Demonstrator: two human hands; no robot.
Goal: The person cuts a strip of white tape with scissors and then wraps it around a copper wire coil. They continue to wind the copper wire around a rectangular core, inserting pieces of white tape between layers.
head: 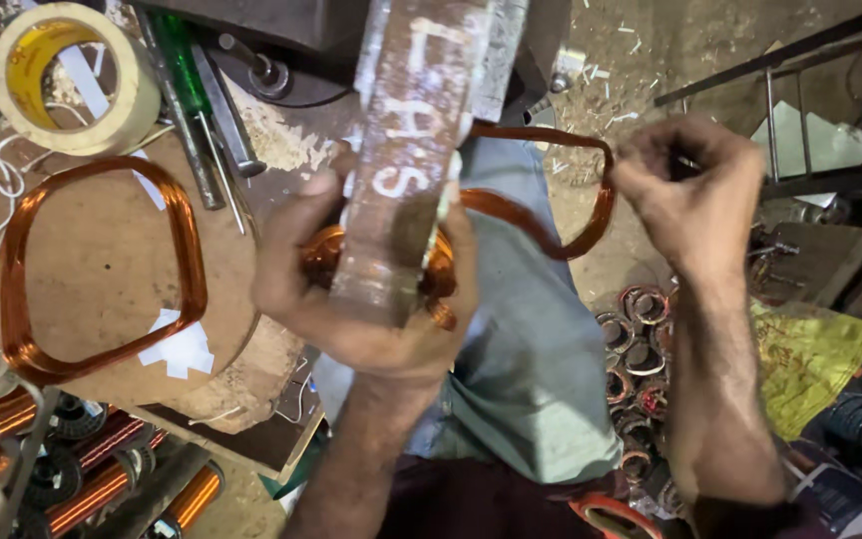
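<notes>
My left hand (351, 289) grips a wound bundle of copper wire (439, 269) against a rusty metal bar (406, 140) that juts out from the bench. A copper wire loop (591, 215) runs from that bundle out to the right. My right hand (695, 195) is closed on the far end of this loop, holding it above my lap. A finished copper coil (102, 269), a rounded rectangle, lies flat on the wooden bench at the left.
A roll of cream tape (72, 75) and green-handled screwdrivers (187, 80) lie at the top left. Spools of copper wire (92, 479) sit at the bottom left. Several small wound coils (636, 349) and a yellow cloth (810, 359) lie on the floor at the right.
</notes>
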